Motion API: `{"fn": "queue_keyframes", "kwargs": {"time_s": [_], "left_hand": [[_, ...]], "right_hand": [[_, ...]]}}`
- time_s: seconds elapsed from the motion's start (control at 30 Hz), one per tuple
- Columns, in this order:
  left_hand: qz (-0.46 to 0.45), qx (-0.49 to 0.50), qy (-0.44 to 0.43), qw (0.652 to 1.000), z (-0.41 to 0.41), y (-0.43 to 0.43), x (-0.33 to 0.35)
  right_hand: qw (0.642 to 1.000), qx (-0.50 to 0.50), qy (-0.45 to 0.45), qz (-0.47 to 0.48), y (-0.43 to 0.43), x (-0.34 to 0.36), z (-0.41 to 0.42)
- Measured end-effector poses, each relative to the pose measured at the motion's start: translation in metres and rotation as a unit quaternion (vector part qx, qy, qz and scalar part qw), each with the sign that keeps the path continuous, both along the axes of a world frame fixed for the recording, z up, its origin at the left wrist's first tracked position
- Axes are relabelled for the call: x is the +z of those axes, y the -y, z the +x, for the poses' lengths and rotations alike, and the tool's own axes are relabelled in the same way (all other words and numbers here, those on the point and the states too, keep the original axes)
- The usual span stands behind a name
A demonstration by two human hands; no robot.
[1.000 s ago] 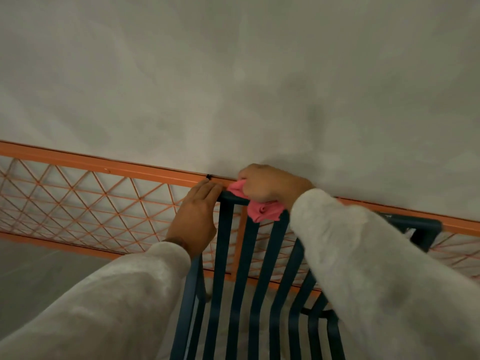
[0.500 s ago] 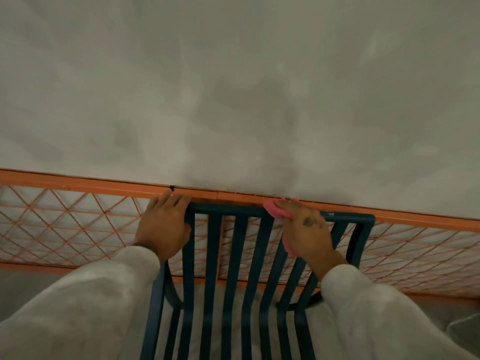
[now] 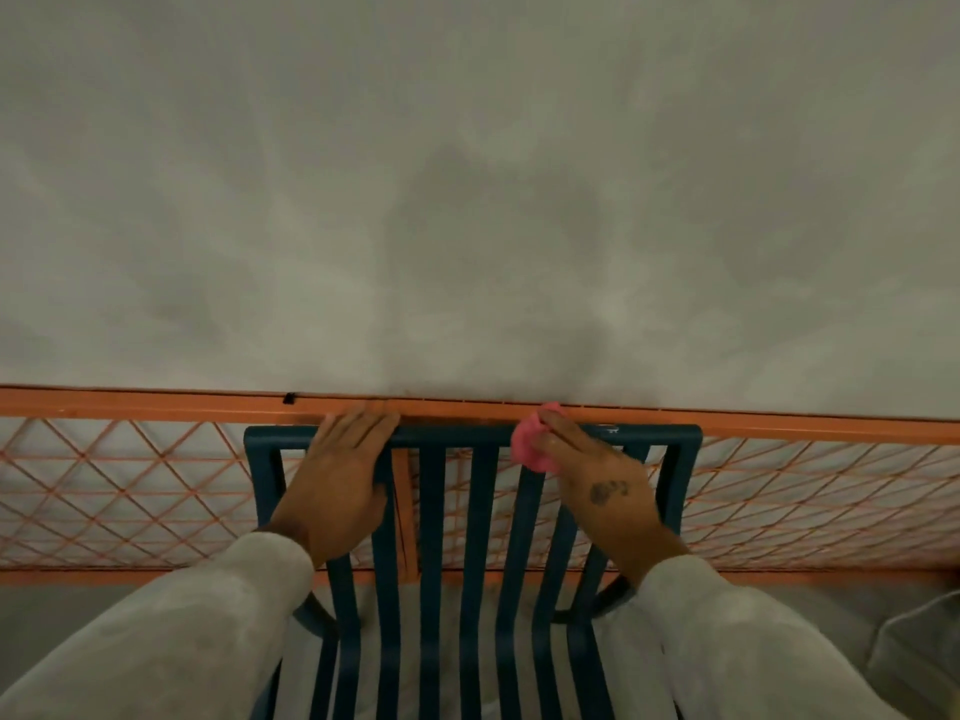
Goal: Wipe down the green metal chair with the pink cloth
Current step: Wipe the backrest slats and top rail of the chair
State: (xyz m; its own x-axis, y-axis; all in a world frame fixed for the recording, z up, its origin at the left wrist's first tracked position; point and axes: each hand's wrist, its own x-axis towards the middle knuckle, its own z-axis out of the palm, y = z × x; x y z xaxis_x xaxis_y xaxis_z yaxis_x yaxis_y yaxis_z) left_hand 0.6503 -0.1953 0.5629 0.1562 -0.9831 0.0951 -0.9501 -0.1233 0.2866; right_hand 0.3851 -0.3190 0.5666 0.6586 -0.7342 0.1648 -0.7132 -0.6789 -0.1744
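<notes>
**Pink cloth at the top rail of the slatted chair**

Pink cloth (image 3: 531, 445), bunched into a small wad, is pressed against the top rail of the green metal chair (image 3: 470, 434), right of the rail's middle and just above the upper end of one vertical slat. The right hand (image 3: 597, 483) lies over the wad with its fingers (image 3: 558, 426) extended onto the rail; its grip is clenched on the cloth, most of which is hidden beneath the palm. A dark mark shows on the back of this hand. The left hand (image 3: 340, 480) rests on the same rail, left of the cloth and well apart from it, fingers laid flat over the rail's far edge; its grip is released and grasps nothing, the palm simply bearing on the metal. Both forearms enter from below the chair back in pale sleeves (image 3: 171, 646).

The chair back consists of a rounded rectangular frame filled with parallel vertical slats, which curve downward into the seat nearest the viewer. Directly behind the chair back, touching or nearly touching the top rail, runs an orange railing (image 3: 156, 402) with a horizontal bar and a diamond lattice panel below it; one orange upright is visible between the slats beside the left hand. A small black clip (image 3: 289, 398) sits on the orange bar, left of the chair. Beyond the railing lies a mottled grey concrete surface (image 3: 467, 200).
</notes>
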Motion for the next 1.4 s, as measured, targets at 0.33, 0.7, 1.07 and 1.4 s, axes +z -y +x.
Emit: {"fn": "queue_keyframes", "kwargs": {"time_s": [0.33, 0.7, 1.07, 1.4], "left_hand": [[0.069, 0.024, -0.003, 0.997, -0.008, 0.010, 0.014], [0.089, -0.025, 0.019, 0.996, -0.055, 0.040, 0.026], [0.056, -0.092, 0.016, 0.994, -0.124, 0.080, 0.016], [0.079, -0.074, 0.005, 0.994, -0.130, 0.079, 0.018]], "right_hand": [[0.997, 0.016, 0.048, 0.064, -0.025, -0.005, 0.060], [0.986, -0.023, 0.133, 0.098, 0.037, 0.010, -0.068], [0.970, -0.066, 0.145, 0.185, 0.011, 0.009, -0.019], [0.936, -0.146, 0.256, 0.192, 0.051, 0.020, -0.122]]}}
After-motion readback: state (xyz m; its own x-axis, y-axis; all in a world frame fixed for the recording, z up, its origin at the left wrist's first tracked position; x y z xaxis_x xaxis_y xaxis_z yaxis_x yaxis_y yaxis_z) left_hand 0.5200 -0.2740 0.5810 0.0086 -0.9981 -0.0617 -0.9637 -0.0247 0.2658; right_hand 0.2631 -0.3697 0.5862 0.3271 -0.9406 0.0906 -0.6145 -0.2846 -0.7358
